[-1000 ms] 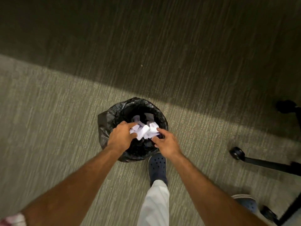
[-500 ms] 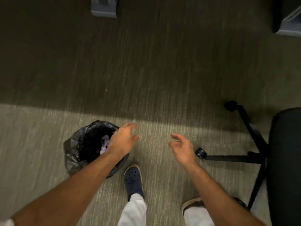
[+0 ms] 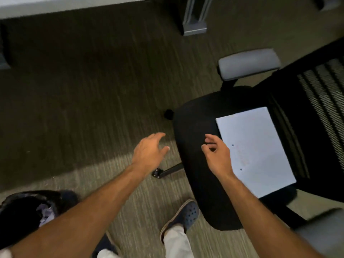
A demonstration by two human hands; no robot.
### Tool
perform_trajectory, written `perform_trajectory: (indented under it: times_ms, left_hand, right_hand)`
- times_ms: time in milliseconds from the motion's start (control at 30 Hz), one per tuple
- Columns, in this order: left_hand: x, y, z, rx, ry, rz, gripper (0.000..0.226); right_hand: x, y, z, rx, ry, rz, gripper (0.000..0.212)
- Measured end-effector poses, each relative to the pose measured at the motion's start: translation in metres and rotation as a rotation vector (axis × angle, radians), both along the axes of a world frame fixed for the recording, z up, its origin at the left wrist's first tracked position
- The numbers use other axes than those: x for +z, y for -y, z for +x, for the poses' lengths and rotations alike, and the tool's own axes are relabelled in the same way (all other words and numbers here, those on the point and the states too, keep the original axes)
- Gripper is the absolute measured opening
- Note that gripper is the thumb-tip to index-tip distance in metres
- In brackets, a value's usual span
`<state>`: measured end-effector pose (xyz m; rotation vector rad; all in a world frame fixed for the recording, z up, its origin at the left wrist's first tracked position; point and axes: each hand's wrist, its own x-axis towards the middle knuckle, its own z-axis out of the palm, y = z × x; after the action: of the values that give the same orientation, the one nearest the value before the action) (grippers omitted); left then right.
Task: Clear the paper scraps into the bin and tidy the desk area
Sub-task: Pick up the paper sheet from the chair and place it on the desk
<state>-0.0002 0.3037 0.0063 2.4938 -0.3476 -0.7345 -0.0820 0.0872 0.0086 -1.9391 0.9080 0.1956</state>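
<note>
A bin (image 3: 16, 211) lined with a black bag stands at the lower left, and crumpled paper scraps (image 3: 45, 214) lie inside it. My left hand (image 3: 149, 153) hovers empty over the carpet, fingers apart. My right hand (image 3: 216, 155) is over the black seat of an office chair (image 3: 197, 131), empty with fingers loosely curled. A flat white sheet of paper (image 3: 255, 148) lies on the seat, just right of my right hand, which is not touching it.
The chair has grey armrests (image 3: 249, 63), a mesh back (image 3: 323, 94) and a wheeled base (image 3: 158, 173). A desk edge (image 3: 55, 6) runs along the top left, with a grey desk leg (image 3: 194, 21) on the carpet. My shoes (image 3: 183, 216) stand below.
Both hands let go of the crumpled scraps into the bin and came away empty. My view swung right, so the bin slid to the lower left and the chair with the sheet came in.
</note>
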Motion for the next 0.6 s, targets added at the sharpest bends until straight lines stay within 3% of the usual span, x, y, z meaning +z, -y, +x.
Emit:
perform_trajectory:
  times_ms: [100,333,600]
  left_hand:
    - [0.001,0.079,-0.011,-0.054,-0.008,-0.031,0.058]
    - [-0.017,0.217,-0.045,0.003,-0.128,-0.080,0.078]
    - [-0.036,0.265,-0.060,0.160,-0.186,-0.087,0.080]
  right_hand:
    - [0.002,0.080,-0.029,-0.107,-0.022,-0.096,0.039]
    - [-0.018,0.232,-0.086,-0.225,-0.231,-0.218,0.062]
    - [-0.051,0.277,-0.107,-0.083,-0.452,-0.213,0.082]
